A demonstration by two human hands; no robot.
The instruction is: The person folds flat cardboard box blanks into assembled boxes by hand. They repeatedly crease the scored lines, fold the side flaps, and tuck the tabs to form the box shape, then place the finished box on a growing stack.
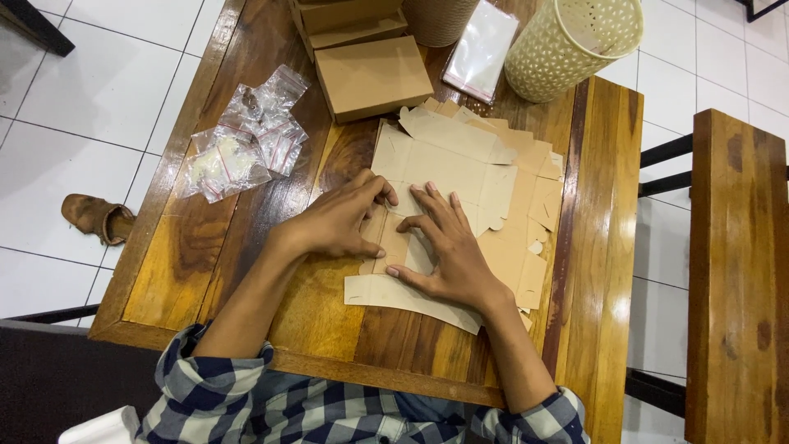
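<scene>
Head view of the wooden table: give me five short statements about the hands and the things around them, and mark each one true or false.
1. Both hands press on a flat cardboard box blank. True: the left hand and right hand lie flat on it.
2. The cream perforated basket lies tipped on the floor. False: it stands on the table's far right corner.
3. Small clear zip bags lie left of the blanks. True.
4. The folded brown box sits in the right hand. False: it rests on the table beyond the blanks.
5. The sleeves are plain white. False: they are blue checked.
</scene>
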